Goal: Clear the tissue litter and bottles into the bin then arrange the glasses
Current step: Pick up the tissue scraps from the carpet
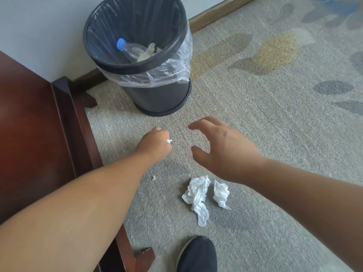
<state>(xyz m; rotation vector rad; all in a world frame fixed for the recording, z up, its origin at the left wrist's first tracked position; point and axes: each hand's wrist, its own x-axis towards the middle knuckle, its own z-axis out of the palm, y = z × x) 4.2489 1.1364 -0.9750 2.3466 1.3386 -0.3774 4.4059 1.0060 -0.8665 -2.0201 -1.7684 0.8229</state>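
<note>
A black bin [163, 95] with a clear liner stands on the carpet by the wall. Inside it lie a plastic bottle with a blue cap [129, 50] and some crumpled tissue [152, 49]. My left hand [155, 144] is closed into a fist over the carpet below the bin, with a small white tissue scrap [169, 141] poking out of it. My right hand [222, 150] hovers beside it, empty, fingers spread. Two crumpled white tissues, a larger one [196, 195] and a smaller one [221, 193], lie on the carpet under my right forearm. A tiny white scrap [153, 177] lies further left.
A dark red wooden piece of furniture [39, 144] fills the left side, its foot [143, 256] sticking out at the bottom. My dark shoe [196, 254] stands on the patterned grey carpet [275, 124]. A wooden skirting board [212, 18] runs along the wall behind the bin.
</note>
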